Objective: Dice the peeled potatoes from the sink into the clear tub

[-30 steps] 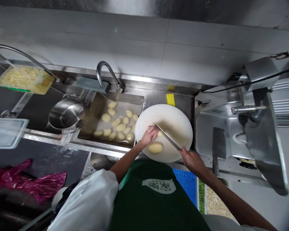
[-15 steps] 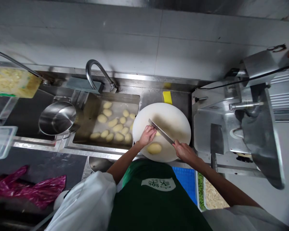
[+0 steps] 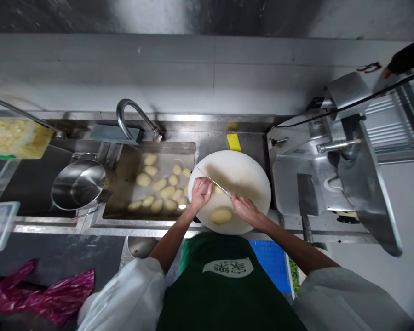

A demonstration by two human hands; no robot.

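Observation:
A round white cutting board (image 3: 248, 177) lies on the steel counter in front of me. My left hand (image 3: 200, 192) is curled over a small peeled potato piece (image 3: 218, 189) on the board's left part. My right hand (image 3: 244, 209) grips the handle of a long knife (image 3: 214, 182), whose blade runs up-left over that piece and past my left fingers. A whole peeled potato (image 3: 221, 215) sits near the board's front edge, between my two hands.
Left of the board a sink (image 3: 122, 177) holds several peeled potatoes (image 3: 159, 184) in water under a curved tap (image 3: 127, 112). A steel pot (image 3: 78, 184) stands further left. A metal slicing machine (image 3: 334, 170) fills the right. A yellow sponge (image 3: 233, 142) lies behind the board.
The knife and my right hand have moved left across the board, toward my left hand. My left hand has shifted slightly left, and the camera view has moved.

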